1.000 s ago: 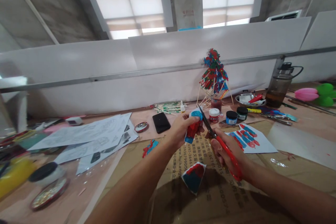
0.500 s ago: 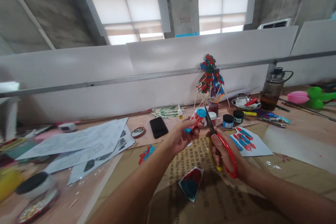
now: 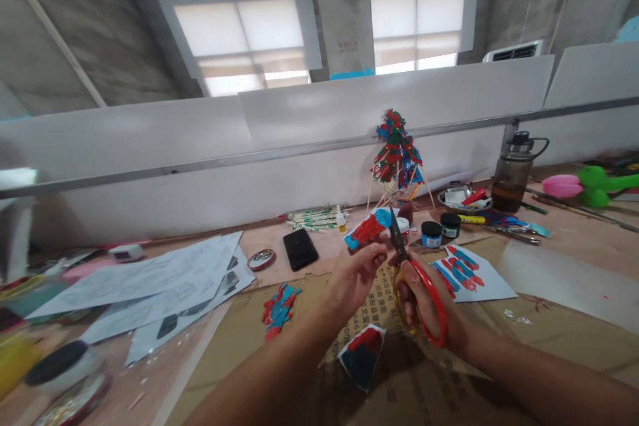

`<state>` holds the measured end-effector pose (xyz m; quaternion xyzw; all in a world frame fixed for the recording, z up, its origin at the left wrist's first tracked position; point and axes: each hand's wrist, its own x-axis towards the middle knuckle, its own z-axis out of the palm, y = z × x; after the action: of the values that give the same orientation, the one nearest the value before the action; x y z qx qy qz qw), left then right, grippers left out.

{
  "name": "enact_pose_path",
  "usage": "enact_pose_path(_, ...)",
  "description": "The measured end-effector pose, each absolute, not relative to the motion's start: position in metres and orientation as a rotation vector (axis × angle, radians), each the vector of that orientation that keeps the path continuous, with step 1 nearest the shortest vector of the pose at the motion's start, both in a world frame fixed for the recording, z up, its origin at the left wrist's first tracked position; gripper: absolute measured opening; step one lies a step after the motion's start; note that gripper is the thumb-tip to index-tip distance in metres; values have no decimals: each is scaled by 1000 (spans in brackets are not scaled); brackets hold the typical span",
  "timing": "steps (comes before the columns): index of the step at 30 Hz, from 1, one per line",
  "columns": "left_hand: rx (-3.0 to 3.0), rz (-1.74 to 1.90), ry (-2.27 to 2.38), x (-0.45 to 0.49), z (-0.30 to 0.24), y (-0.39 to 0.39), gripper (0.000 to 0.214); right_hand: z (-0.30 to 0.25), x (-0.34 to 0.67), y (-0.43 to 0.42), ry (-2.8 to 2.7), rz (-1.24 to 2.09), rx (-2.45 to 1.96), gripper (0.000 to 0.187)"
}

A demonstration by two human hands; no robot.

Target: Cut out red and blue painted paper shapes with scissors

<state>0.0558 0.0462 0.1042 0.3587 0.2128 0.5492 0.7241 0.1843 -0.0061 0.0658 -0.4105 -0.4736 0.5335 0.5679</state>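
Between the fingers of my left hand [image 3: 357, 273] is a piece of painted paper [image 3: 368, 231], red in the middle with blue ends and a white edge. My right hand [image 3: 424, 296] grips a pair of scissors [image 3: 398, 236] with red and yellow handles, dark blades pointing up beside the paper's right end. Whether the blades touch the paper I cannot tell. Below my hands a red and dark blue painted paper piece [image 3: 363, 356] lies on the cardboard [image 3: 399, 386]. Left of my forearm rests a red and blue cut-out [image 3: 280, 309].
A white sheet with red and blue stripes [image 3: 472, 273] lies right of my hand. Behind are paint jars [image 3: 431, 234], a glue bottle [image 3: 341, 220], a phone [image 3: 300, 249] and a painted figure on sticks [image 3: 397, 146]. Drawings [image 3: 150, 279] spread left; a water bottle [image 3: 513, 173] stands right.
The painted paper in my left hand has turned and shows more of its face. My left fingers have shifted lower on it. The scissors stay beside it; the view has shifted slightly.
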Motion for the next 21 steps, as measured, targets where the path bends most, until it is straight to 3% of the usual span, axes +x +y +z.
enact_pose_path(12, 721, 1436, 586, 66, 97, 42, 26, 50, 170, -13, -1063, 1372, -929, 42)
enact_pose_path(21, 644, 1367, 660, 68, 92, 39, 27, 51, 167, -18, -1029, 1444, -1007, 50)
